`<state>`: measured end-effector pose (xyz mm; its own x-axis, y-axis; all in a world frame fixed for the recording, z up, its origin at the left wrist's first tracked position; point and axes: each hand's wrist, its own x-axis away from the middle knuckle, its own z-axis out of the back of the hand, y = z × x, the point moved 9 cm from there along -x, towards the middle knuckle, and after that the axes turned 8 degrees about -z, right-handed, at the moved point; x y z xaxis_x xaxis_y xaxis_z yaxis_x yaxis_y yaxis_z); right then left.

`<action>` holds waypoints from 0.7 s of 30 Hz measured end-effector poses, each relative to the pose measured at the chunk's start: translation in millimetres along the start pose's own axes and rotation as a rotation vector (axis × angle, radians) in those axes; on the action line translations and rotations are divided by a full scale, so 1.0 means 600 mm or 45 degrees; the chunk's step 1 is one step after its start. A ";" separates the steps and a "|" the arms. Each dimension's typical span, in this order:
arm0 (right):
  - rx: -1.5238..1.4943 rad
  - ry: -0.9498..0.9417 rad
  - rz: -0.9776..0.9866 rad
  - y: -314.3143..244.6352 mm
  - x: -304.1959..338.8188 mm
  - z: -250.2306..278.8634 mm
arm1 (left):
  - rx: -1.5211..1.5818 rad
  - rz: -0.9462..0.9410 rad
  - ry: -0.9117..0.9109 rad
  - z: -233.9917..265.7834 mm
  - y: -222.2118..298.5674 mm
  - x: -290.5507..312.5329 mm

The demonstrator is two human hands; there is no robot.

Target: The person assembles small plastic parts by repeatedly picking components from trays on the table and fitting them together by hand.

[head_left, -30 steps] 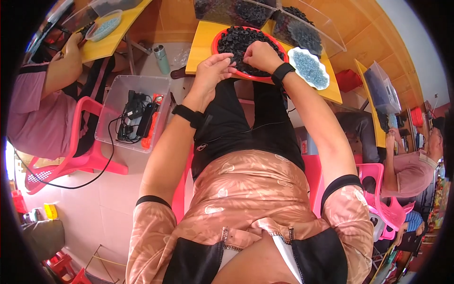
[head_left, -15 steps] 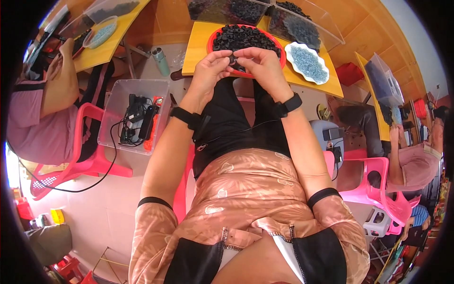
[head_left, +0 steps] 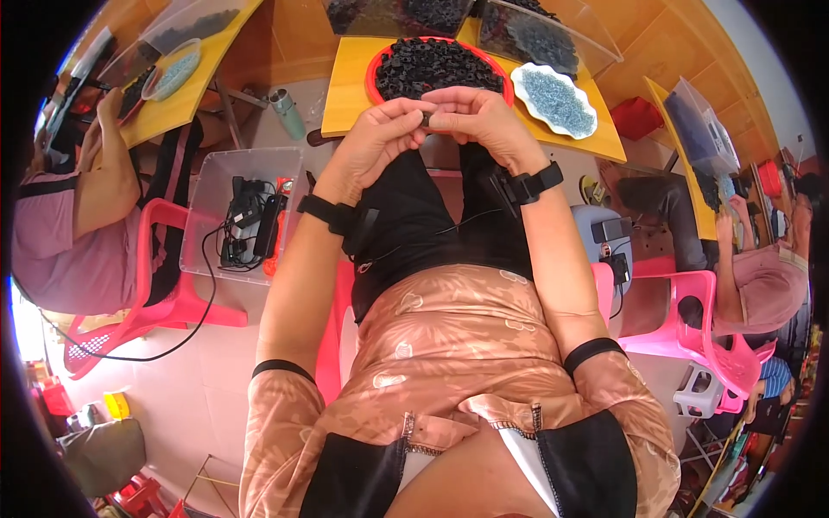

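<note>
My left hand (head_left: pixel 380 142) and my right hand (head_left: pixel 488 125) meet just off the near rim of a red round tray (head_left: pixel 371 82). Between their fingertips is a small dark piece (head_left: pixel 426 119), pinched from both sides and mostly covered, so its exact kind is unclear. Many small black parts (head_left: pixel 440 67) are heaped in the tray. To the right of it, a white scalloped dish (head_left: pixel 590 128) holds a mass of tiny pale-blue pieces (head_left: pixel 557 99). Black straps circle both my wrists.
The yellow table (head_left: pixel 341 95) carries clear bins (head_left: pixel 527 39) of black parts along its back. On my left stand a clear box (head_left: pixel 194 233) with cables and a green flask (head_left: pixel 287 114). People sit at yellow tables on both sides, on pink chairs (head_left: pixel 164 285).
The view has shifted slightly, and the tray and dish sit a little higher and further left. Both hands still pinch the small dark piece, which now shows less of its face.
</note>
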<state>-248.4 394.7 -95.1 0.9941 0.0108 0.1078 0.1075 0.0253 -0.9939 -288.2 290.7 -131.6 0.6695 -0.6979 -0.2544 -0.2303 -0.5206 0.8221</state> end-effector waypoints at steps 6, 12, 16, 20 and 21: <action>-0.054 0.316 -0.064 0.010 -0.002 0.060 | 0.336 -0.114 0.044 0.005 0.009 -0.005; 0.408 0.454 0.097 -0.008 -0.029 0.137 | 0.358 -0.187 0.253 0.050 0.018 -0.007; 0.734 0.379 0.119 -0.007 -0.070 0.135 | 0.357 -0.150 0.274 0.052 0.009 -0.007; 1.089 0.297 0.172 -0.009 -0.111 0.121 | 0.339 -0.157 0.289 0.056 0.007 -0.007; 1.162 0.284 0.194 -0.011 -0.120 0.110 | 0.340 -0.158 0.291 0.057 0.008 -0.006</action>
<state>-321.5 460.0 -94.6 0.9864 -0.1100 -0.1223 0.0180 0.8114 -0.5842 -316.0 273.9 -144.2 0.8373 -0.5093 -0.1987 -0.2934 -0.7253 0.6227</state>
